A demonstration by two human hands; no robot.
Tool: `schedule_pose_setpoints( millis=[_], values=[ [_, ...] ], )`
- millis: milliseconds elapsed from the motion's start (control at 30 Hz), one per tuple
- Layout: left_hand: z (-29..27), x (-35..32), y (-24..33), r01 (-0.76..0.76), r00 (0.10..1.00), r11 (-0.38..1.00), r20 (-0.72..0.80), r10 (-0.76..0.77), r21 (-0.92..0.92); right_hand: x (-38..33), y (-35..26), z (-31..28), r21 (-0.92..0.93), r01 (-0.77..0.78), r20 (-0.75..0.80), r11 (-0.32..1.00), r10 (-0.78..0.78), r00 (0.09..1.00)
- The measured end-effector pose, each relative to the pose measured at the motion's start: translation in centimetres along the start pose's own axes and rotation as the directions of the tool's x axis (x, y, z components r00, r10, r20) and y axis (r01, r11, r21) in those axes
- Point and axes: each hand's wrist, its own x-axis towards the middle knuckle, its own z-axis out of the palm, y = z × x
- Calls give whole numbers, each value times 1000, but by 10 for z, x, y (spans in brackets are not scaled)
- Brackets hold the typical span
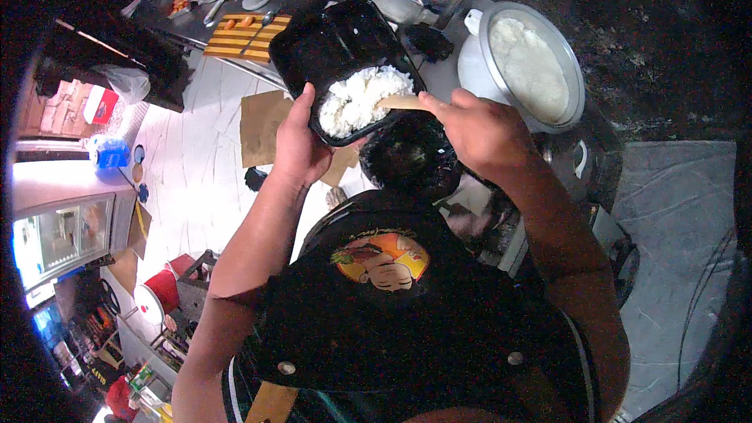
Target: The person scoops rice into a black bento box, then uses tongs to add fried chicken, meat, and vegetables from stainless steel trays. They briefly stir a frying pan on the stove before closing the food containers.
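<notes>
Your left hand (299,145) gripping the near edge of a black tray (345,63) with white rice (362,99) heaped at its near end, your right hand (479,129) closed on a wooden paddle (399,102) touching that rice, rice cooker (533,66) far right.

The person wears a black sleeveless top (407,305) with a colourful cartoon print.

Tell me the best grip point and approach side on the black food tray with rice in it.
Grip the black tray at its near rim, coming from below and the left, as the left hand does: thumb over the edge, fingers beneath. The rice loads that near end, so a hold there probably limits tipping. The right hand works a wooden paddle from the right.
</notes>
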Motion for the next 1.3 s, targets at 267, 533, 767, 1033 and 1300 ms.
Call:
schedule_pose_setpoints(
  millis=[267,533,767,1033,1300],
  values=[
    [-55,-28,22,-91,993,994,-80,87,-55,49,-76,7,160,-231,72,960,222,972],
    [-86,-42,31,-159,987,987,2,159,-14,71,-95,41,121,-240,112,963,227,967],
    [-82,-47,33,-183,980,981,-93,177,-57,87,-113,16,115,-229,230,967,198,953],
    [-87,-48,36,-81,988,997,-132,81,3,95,-114,47,366,53,40,929,-72,997],
    [-77,-51,43,-54,998,999,-45,54,2,93,-124,30,354,-28,172,935,-35,984]
  ],
)
